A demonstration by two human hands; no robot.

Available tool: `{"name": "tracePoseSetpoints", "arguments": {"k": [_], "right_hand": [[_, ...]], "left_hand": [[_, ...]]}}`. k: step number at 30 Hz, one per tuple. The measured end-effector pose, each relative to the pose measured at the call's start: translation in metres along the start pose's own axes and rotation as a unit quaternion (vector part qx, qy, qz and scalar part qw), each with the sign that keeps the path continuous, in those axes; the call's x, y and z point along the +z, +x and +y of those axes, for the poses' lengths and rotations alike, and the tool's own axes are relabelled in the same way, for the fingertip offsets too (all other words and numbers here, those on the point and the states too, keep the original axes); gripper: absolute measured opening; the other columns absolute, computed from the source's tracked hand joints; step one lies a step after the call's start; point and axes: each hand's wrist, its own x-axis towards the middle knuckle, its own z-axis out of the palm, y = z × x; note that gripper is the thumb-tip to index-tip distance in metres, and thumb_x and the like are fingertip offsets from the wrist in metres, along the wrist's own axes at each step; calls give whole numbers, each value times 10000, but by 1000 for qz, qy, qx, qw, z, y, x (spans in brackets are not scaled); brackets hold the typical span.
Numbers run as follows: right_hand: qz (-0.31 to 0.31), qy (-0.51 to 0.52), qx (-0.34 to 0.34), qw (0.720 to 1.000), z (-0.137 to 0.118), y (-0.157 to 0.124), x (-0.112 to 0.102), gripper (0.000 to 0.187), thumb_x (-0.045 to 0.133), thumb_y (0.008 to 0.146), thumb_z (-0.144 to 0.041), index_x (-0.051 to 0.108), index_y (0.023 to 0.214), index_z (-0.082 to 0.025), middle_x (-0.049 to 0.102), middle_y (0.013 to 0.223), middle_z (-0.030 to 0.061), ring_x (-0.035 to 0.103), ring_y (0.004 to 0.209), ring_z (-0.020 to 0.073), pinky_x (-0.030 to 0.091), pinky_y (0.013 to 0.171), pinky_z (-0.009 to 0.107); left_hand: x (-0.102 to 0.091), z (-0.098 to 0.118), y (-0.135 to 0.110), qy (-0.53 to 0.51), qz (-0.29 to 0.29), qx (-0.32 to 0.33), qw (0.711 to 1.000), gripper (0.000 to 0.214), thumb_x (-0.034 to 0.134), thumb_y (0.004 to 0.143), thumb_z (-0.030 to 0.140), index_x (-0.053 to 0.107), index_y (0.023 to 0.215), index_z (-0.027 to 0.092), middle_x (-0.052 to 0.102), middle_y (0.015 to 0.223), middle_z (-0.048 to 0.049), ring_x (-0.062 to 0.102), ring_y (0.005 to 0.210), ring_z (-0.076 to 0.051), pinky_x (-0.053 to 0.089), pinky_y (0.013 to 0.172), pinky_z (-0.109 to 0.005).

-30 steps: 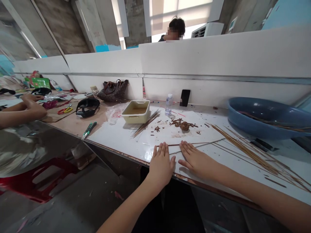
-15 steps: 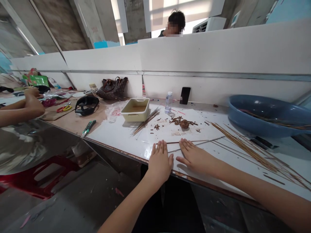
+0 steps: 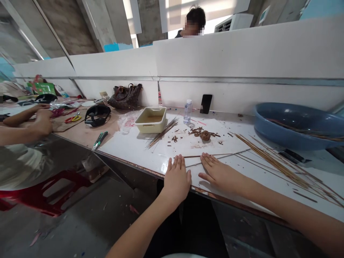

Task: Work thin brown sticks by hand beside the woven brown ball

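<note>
My left hand (image 3: pixel 176 178) lies flat near the table's front edge, its fingertips on the left part of a thin brown stick (image 3: pixel 192 156). To its right my right hand (image 3: pixel 220 175) is also flat, fingers stretched out over the same stick and thumb apart. A thin grey strip (image 3: pixel 231 154) runs under or beside the right fingers; the contact is hidden. Beyond the hands sits a lump of brown clay-like material (image 3: pixel 205 135) among small brown pieces (image 3: pixel 195 131). A bundle of thin tan sticks (image 3: pixel 271 161) lies to the right.
A cream basin (image 3: pixel 151 127) of brownish liquid stands beside dark thin sticks (image 3: pixel 163 132). Behind are a water bottle (image 3: pixel 187 111) and a phone (image 3: pixel 206 104). A blue basin (image 3: pixel 292 125) is at right; cutters (image 3: pixel 99 140), a black headset (image 3: pixel 97 115) and a co-worker's arm (image 3: pixel 29 125) at left.
My right hand has shifted very slightly right along the stick; my left hand stays nearly in place. The co-worker's hands at left have moved. The view has shifted slightly.
</note>
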Motion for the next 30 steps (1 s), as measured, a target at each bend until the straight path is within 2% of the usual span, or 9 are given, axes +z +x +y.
{"name": "tracePoseSetpoints", "arguments": {"k": [2,5,8,11,14,17,21,23,30], "right_hand": [[-3,-1,3,1000,-1,-1,-2,886,298,1154,-651,349,1730,20,382,1745,319,379,1647,436,384,1329,629],[-25,6,18,999,4,16,-10,880,289,1157,-641,346,1729,25,367,1752,319,351,1659,431,368,1337,620],[-37,22,36,998,8,32,-14,909,274,1151,-667,269,1758,9,333,1772,306,319,1672,430,349,1342,635],[-23,20,37,999,5,26,-9,927,276,1144,-687,242,1769,-3,326,1778,302,315,1673,435,335,1346,645],[-12,7,27,1000,-2,10,-4,925,277,1140,-695,325,1745,4,358,1766,307,355,1659,431,349,1347,617],[-20,-1,23,1000,-5,8,-9,957,241,1135,-716,388,1709,37,373,1750,326,380,1647,432,369,1339,610],[-51,4,41,998,1,30,-20,979,216,1139,-706,405,1678,88,377,1728,356,364,1650,440,372,1332,621],[-48,8,48,998,3,35,-21,945,264,1142,-689,393,1692,68,380,1731,345,362,1651,439,372,1331,627],[-8,-2,23,1000,-6,3,-7,905,318,1143,-679,310,1756,-15,384,1756,292,392,1643,430,380,1336,607]], "left_hand": [[-2,0,1,-4,-12,-5,1000,666,281,1152,351,386,1727,32,357,1782,-211,322,1697,-315,200,1415,-559],[-8,1,21,-14,-39,-39,998,669,284,1128,285,353,1732,5,313,1802,-212,256,1719,-323,185,1413,-568],[-9,3,35,-18,-39,-69,997,678,291,1108,253,332,1744,22,267,1824,-191,143,1743,-348,128,1399,-668],[-3,6,23,-12,-14,-75,997,685,303,1100,257,328,1764,94,262,1833,-152,54,1750,-385,52,1345,-807],[3,6,3,-7,1,-67,998,681,313,1098,271,349,1766,142,286,1830,-124,51,1746,-411,56,1319,-854],[0,3,3,-14,-8,-71,997,676,310,1101,281,362,1762,149,301,1826,-102,62,1745,-413,46,1320,-854],[-8,-2,28,-24,-17,-77,997,676,306,1101,267,359,1757,111,315,1818,-140,137,1738,-403,85,1361,-777],[-9,-2,34,-22,-17,-75,997,675,303,1103,267,361,1752,90,332,1810,-161,161,1736,-392,105,1379,-732],[-2,-6,4,-12,-2,-56,998,673,285,1102,271,382,1751,121,364,1803,-119,159,1740,-367,87,1388,-728]]}}
